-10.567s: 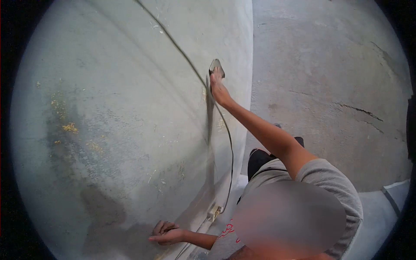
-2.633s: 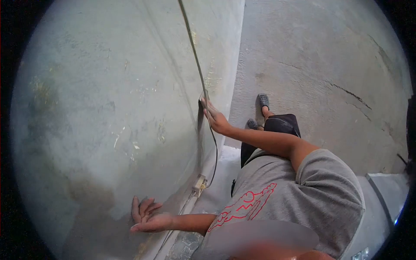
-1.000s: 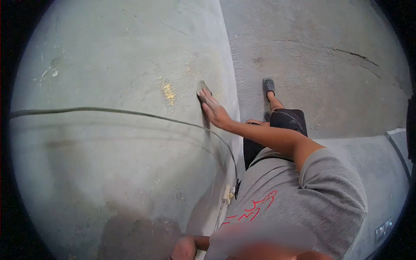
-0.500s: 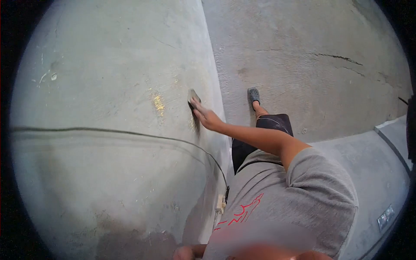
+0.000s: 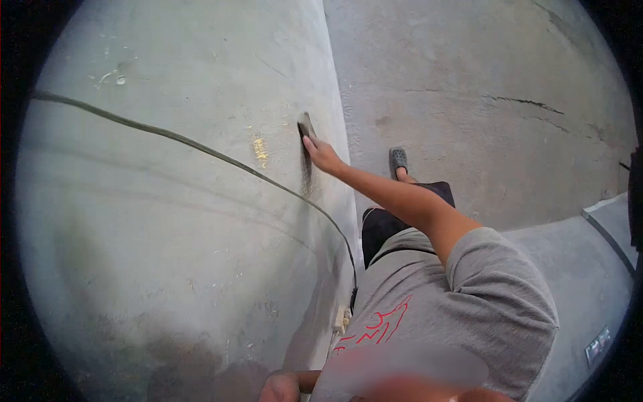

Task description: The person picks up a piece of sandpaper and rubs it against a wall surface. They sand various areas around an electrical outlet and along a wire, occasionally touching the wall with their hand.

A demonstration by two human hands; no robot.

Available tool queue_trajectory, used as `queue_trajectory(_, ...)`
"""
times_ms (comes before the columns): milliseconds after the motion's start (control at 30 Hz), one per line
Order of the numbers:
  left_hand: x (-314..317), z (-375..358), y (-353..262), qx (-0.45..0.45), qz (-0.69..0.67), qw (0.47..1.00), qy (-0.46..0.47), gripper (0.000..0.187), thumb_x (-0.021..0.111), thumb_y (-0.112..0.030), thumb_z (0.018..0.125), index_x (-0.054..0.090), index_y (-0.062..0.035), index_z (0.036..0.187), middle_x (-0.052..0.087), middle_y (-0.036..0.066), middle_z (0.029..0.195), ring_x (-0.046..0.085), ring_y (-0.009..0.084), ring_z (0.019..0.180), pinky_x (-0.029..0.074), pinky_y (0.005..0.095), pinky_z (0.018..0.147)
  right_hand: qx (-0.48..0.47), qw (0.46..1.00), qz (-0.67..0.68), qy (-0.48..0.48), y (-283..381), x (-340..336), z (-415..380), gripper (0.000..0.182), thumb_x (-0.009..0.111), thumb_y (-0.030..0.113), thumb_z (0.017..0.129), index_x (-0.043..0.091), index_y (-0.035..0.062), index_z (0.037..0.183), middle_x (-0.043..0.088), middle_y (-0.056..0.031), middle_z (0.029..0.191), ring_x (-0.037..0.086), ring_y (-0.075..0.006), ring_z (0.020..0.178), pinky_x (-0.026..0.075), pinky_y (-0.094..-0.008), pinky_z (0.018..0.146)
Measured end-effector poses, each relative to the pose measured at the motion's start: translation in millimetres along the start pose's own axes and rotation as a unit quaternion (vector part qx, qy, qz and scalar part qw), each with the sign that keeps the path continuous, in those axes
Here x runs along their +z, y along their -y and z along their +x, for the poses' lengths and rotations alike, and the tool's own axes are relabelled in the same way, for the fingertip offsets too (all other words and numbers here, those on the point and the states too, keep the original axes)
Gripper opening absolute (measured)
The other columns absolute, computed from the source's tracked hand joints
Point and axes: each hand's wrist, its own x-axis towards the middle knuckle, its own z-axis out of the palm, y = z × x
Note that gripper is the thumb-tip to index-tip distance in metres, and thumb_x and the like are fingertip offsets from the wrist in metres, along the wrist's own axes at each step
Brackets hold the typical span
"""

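My right hand (image 5: pixel 324 155) is closed on a flat grey pad (image 5: pixel 306 124), held against the pale grey wall (image 5: pixel 167 221). Whether the pad is a sanding block or some other tool does not show. Just left of it the wall bears a worn yellow patch (image 5: pixel 260 151), and a dark streak runs down from the hand. My left hand (image 5: pixel 280 386) is at the bottom edge beside the wall; its fingers are cut off by the frame.
A dark cable (image 5: pixel 201 145) crosses in front of the wall to a pale plug or socket (image 5: pixel 342 319). The concrete floor (image 5: pixel 455 141) has long cracks, and one foot in a grey clog (image 5: pixel 398 158) stands on it. A raised edge (image 5: pixel 611 234) lies at the far right.
My right hand and the pad have shifted slightly up in the view. The cable's far left part has swung well upward, and my left hand shows a little more.
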Motion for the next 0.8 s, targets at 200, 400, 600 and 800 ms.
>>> queue_trajectory(200, -10, -2, 0, 0.006, 0.007, 0.999, -0.032, 0.034, 0.029, -0.037, 0.095, 0.046, -0.0070, 0.095, 0.049, 0.007, 0.080, 0.048, 0.0177, 0.070, 0.041, 0.0283, 0.063, -0.067, 0.998, -0.002, 0.020, 9, 1, -79, 0.047, 0.039, 0.038, 0.096, 0.051, -0.0022, 0.117, 0.060, -0.0275, 0.101, 0.058, -0.0386, 0.096, 0.044, -0.0383, 0.084)
queue_trajectory(400, -19, -2, 1, 0.019, 0.019, 0.999, -0.024, 0.034, 0.030, -0.037, 0.095, 0.046, -0.0065, 0.095, 0.050, 0.007, 0.080, 0.048, 0.0184, 0.069, 0.041, 0.0288, 0.062, 0.009, 0.998, 0.004, 0.063, 39, -5, 0, 0.053, 0.037, 0.033, 0.096, 0.025, 0.0053, 0.140, 0.042, -0.0268, 0.129, 0.043, -0.0407, 0.118, 0.037, -0.0382, 0.097)
queue_trajectory(600, -26, 7, 5, 0.026, 0.039, 0.999, -0.023, 0.034, 0.031, -0.036, 0.094, 0.046, -0.0060, 0.096, 0.051, 0.008, 0.080, 0.049, 0.0190, 0.069, 0.042, 0.0293, 0.061, -0.004, 1.000, -0.013, 0.015, 46, -11, 48, 0.050, 0.038, 0.038, 0.096, 0.047, -0.0026, 0.123, 0.060, -0.0278, 0.103, 0.058, -0.0321, 0.102, 0.042, -0.0341, 0.087)
queue_trajectory(800, -33, 14, 7, 0.060, 0.062, 0.996, -0.007, 0.033, 0.031, -0.035, 0.094, 0.046, -0.0055, 0.096, 0.052, 0.009, 0.080, 0.050, 0.0196, 0.068, 0.043, 0.0298, 0.061, 0.021, 0.996, -0.006, 0.083, 37, -14, -19, 0.047, 0.036, 0.036, 0.096, 0.039, 0.0013, 0.128, 0.050, -0.0253, 0.120, 0.049, -0.0340, 0.114, 0.037, -0.0348, 0.095)
